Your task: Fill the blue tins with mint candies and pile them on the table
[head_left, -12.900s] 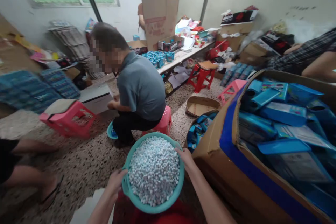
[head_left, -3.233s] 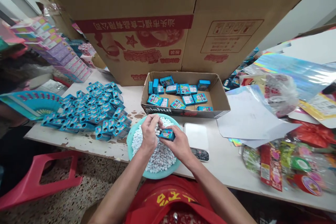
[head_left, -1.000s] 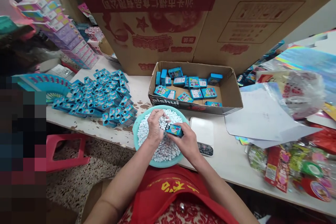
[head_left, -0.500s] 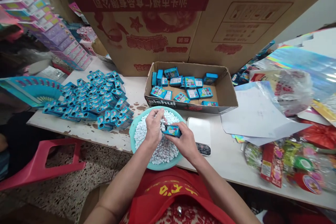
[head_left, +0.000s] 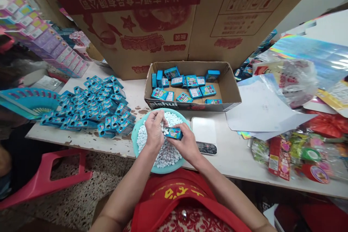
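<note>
Over a turquoise bowl (head_left: 134,145) of small white candies (head_left: 165,156), my right hand (head_left: 187,143) grips a small blue candy box (head_left: 174,133) lying on its side. My left hand (head_left: 154,128) is closed around several white candies, held right at the left end of that box. Some of the candies show between its fingers and the box. Behind the bowl, a low cardboard tray (head_left: 190,107) contains several more blue boxes (head_left: 208,90). A white kitchen scale (head_left: 203,130) lies just right of the bowl.
Many blue boxes with round holes (head_left: 92,105) cover the table's left part. A tall carton (head_left: 152,18) rises behind the tray. White sheets (head_left: 261,108) and packaged sweets (head_left: 280,157) lie to the right. A pink stool (head_left: 49,174) stands at lower left, beside another person.
The camera view has shifted slightly. My hands stay over the bowl, with the candies still at the box's left end; the box looks a little turned.
</note>
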### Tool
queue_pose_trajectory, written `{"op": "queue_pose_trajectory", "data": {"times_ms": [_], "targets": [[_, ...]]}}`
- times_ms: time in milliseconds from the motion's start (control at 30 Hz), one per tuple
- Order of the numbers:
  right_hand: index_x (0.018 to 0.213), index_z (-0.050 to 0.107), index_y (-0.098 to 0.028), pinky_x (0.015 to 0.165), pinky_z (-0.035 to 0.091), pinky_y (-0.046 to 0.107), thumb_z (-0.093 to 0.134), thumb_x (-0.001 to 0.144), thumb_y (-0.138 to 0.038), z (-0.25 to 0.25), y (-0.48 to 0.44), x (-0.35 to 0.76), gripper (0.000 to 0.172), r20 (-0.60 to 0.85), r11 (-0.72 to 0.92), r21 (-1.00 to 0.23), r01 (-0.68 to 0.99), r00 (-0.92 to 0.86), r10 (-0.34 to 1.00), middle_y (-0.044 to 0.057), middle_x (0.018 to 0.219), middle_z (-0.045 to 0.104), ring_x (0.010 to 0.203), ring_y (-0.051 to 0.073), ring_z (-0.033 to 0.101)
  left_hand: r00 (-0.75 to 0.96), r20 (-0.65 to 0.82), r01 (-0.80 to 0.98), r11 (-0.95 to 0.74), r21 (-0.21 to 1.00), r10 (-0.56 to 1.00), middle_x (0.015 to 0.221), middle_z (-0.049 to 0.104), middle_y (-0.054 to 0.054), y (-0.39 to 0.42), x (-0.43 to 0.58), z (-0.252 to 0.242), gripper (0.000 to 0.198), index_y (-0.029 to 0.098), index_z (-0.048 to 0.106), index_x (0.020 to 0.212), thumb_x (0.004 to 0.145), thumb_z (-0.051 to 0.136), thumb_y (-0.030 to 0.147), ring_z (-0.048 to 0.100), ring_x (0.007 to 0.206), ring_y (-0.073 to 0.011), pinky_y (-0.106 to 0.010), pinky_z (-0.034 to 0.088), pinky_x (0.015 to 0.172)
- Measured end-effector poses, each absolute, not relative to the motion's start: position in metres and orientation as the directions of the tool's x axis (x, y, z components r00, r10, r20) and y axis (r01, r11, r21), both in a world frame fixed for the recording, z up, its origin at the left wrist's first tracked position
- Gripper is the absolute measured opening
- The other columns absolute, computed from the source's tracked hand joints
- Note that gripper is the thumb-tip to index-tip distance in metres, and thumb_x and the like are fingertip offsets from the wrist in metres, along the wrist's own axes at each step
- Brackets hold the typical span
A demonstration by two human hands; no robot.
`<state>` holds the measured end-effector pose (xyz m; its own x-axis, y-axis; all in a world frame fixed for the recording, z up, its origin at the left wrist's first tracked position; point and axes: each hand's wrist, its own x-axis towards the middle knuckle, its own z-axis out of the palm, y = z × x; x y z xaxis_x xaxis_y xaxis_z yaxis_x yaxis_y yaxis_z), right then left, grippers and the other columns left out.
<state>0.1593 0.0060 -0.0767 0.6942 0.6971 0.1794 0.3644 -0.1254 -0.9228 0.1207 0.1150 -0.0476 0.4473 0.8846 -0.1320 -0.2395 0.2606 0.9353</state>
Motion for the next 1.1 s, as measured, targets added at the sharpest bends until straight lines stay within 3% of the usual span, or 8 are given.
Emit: {"op": "queue_pose_trajectory", "data": {"times_ms": [333,467,600,767,933,1100], "targets": [[0.09,0.056,-0.022,0.079,0.044,0.034,0.069,0.068,-0.017,-0.075,0.002,0.164,0.026,0.149,-0.137,-0.929,0.345,0.686,0.712,0.002,0.09,0.057,0.09,0.022,0.056,0.514,-0.116,-0.221,0.262,0.94,0.85,0.052,0.048,0.005,0.111,0.124,-0.045,0.026,0.017,0.05,0.065,0.075,0.065,0.035,0.047,0.043,-0.0067,-0.018,0.037,0.042],[0.09,0.056,-0.023,0.079,0.044,0.034,0.068,0.069,-0.016,-0.071,0.0,0.161,0.026,0.162,-0.12,-0.928,0.352,0.672,0.723,0.002,0.089,0.057,0.089,0.021,0.055,0.505,-0.164,-0.229,0.315,0.921,0.847,0.047,0.04,0.008,0.108,0.121,-0.035,0.027,0.018,0.049,0.066,0.072,0.07,0.033,0.037,0.038,-0.0038,-0.015,0.029,0.035],[0.093,0.057,-0.023,0.077,0.044,0.033,0.069,0.07,-0.021,-0.068,-0.005,0.16,0.026,0.206,-0.034,-0.942,0.333,0.656,0.726,0.002,0.088,0.057,0.087,0.02,0.055,0.506,-0.123,-0.302,0.309,0.902,0.854,0.049,0.033,0.01,0.105,0.116,-0.023,0.029,0.018,0.05,0.07,0.067,0.076,0.031,0.03,0.037,-0.0014,-0.012,0.023,0.033],[0.087,0.058,-0.023,0.074,0.044,0.031,0.07,0.068,-0.02,-0.076,-0.004,0.16,0.023,0.11,-0.06,-0.975,0.213,0.703,0.703,0.0,0.085,0.056,0.083,0.019,0.056,0.482,-0.189,-0.259,0.345,0.902,0.856,0.049,0.032,0.01,0.108,0.117,-0.03,0.034,0.018,0.05,0.071,0.065,0.077,0.037,0.027,0.036,-0.0007,-0.012,0.021,0.031],[0.089,0.057,-0.023,0.075,0.044,0.031,0.072,0.068,-0.021,-0.08,0.0,0.158,0.026,0.123,-0.018,-0.983,0.183,0.728,0.675,0.0,0.085,0.056,0.082,0.018,0.055,0.481,-0.114,-0.262,0.266,0.927,0.869,0.045,0.032,0.01,0.109,0.117,-0.036,0.029,0.018,0.051,0.072,0.07,0.074,0.036,0.03,0.035,-0.0024,-0.013,0.024,0.033],[0.089,0.057,-0.024,0.075,0.044,0.031,0.07,0.068,-0.017,-0.087,0.008,0.157,0.026,0.135,-0.035,-0.976,0.215,0.724,0.677,0.0,0.085,0.055,0.084,0.019,0.055,0.439,-0.027,-0.205,0.129,0.97,0.898,0.046,0.041,0.008,0.108,0.117,-0.048,0.027,0.018,0.052,0.073,0.074,0.069,0.039,0.051,0.044,-0.008,-0.019,0.042,0.046]]}}
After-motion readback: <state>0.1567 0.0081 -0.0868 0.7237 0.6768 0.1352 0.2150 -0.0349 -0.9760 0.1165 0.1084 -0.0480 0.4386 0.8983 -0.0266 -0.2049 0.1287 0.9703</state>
